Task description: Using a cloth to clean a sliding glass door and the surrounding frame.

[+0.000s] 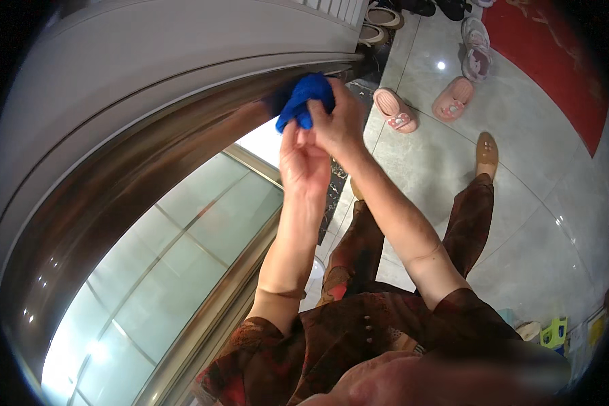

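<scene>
- Blue cloth (306, 100): soft, nubby fabric, matt, bunched in both hands.
- Door frame (135, 176): brushed metal with a bronze sheen, smooth, catching light streaks.
- Glass pane (162, 271): glossy and reflective.
- Floor tiles (521, 223): polished pale stone look, shiny with lamp glints.
- Pink slippers (423, 105): smooth matt rubbery plastic.
- Red mat (555, 61): matt textile.

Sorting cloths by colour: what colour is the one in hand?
Blue cloth, clearest in the head view.
</scene>
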`<state>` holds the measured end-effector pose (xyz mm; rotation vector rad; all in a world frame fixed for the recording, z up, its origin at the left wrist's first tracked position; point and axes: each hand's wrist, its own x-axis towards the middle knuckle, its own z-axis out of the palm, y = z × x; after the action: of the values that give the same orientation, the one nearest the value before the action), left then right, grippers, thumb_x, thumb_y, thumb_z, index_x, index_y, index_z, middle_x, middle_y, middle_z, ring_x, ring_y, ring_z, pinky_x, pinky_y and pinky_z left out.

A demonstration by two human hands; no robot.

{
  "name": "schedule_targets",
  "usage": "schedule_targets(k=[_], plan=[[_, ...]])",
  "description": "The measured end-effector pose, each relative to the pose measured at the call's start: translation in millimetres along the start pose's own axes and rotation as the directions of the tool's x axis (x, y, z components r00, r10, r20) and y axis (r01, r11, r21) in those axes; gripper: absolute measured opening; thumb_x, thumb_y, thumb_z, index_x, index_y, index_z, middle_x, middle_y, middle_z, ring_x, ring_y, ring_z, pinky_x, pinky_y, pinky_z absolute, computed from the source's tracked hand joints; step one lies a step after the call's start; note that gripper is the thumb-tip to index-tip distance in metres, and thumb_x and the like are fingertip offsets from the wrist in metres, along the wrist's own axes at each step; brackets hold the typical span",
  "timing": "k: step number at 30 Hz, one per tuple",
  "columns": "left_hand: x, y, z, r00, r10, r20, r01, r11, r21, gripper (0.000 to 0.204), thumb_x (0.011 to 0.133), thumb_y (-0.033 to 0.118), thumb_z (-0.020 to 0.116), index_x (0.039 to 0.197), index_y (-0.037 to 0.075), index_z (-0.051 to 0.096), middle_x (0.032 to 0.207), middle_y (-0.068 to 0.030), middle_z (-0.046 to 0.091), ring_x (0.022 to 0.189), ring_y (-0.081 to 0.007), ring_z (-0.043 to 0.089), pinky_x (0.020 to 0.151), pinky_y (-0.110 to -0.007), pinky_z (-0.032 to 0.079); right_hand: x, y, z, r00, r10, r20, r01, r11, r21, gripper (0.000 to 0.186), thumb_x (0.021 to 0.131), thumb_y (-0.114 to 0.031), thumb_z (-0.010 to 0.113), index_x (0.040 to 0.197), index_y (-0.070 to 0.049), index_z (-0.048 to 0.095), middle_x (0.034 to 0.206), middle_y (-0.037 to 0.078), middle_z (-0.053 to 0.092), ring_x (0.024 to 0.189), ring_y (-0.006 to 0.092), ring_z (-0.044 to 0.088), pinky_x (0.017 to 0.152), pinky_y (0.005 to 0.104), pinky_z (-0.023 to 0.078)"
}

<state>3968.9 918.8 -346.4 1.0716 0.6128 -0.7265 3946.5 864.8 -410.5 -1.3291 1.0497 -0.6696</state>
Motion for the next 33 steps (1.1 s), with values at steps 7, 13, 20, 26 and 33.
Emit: schedule_targets(k=[7,13,20,26,33], plan=[[-111,90,2,0.919,0.331,0.215,-0.355,0.931,0.083,0.036,0.097,0.026,0.046,0.12,-0.002,0.051,0.107,-0.0149,0.063,0.1,-0.022,0.062,0.097,-0.038,0.046,-45,-165,-11,0.957,-0.269,0.107,0.255,0.958,0.134,0.035,0.065,-0.008,0.066,0.098,-0.004,0.057,0.093,0.017,0.055,0.087,0.038,0.058,0.074,0.0436,0.049],[-35,40,-7,0.951,0.283,0.12,-0.307,0.897,0.318,0.013,0.091,0.01,0.058,0.102,0.003,0.059,0.092,-0.0061,0.065,0.075,-0.0126,0.063,0.07,-0.025,0.054,-16,-74,0,0.999,-0.045,-0.022,0.046,0.998,0.037,0.026,0.068,-0.009,0.062,0.093,-0.002,0.061,0.087,0.016,0.062,0.078,0.0326,0.062,0.072,0.0379,0.05],[-65,78,-16,0.905,0.352,0.239,-0.385,0.916,0.112,0.021,0.091,0.012,0.046,0.104,-0.002,0.055,0.094,-0.0134,0.064,0.082,-0.0219,0.066,0.077,-0.034,0.056,-39,-143,-8,0.966,-0.242,0.089,0.245,0.969,-0.027,0.03,0.065,-0.008,0.063,0.094,-0.003,0.061,0.093,0.018,0.059,0.086,0.0375,0.059,0.076,0.0405,0.049],[-26,34,-16,0.954,0.278,0.11,-0.295,0.935,0.197,0.011,0.089,0.015,0.06,0.095,0.005,0.06,0.08,-0.0033,0.064,0.064,-0.0134,0.061,0.058,-0.025,0.051,-18,-83,1,0.994,-0.015,0.109,0.028,0.992,-0.123,0.037,0.068,-0.009,0.063,0.104,-0.003,0.062,0.1,0.021,0.061,0.095,0.0373,0.06,0.081,0.0423,0.049],[-85,80,-1,0.975,0.198,0.1,-0.207,0.973,0.097,0.017,0.092,0.011,0.052,0.103,0.0,0.057,0.092,-0.0101,0.065,0.075,-0.0197,0.065,0.065,-0.031,0.056,-43,-120,4,0.99,-0.088,0.113,0.101,0.988,-0.119,0.029,0.073,-0.016,0.062,0.097,0.0,0.062,0.098,0.023,0.061,0.096,0.0406,0.058,0.085,0.0451,0.046]])
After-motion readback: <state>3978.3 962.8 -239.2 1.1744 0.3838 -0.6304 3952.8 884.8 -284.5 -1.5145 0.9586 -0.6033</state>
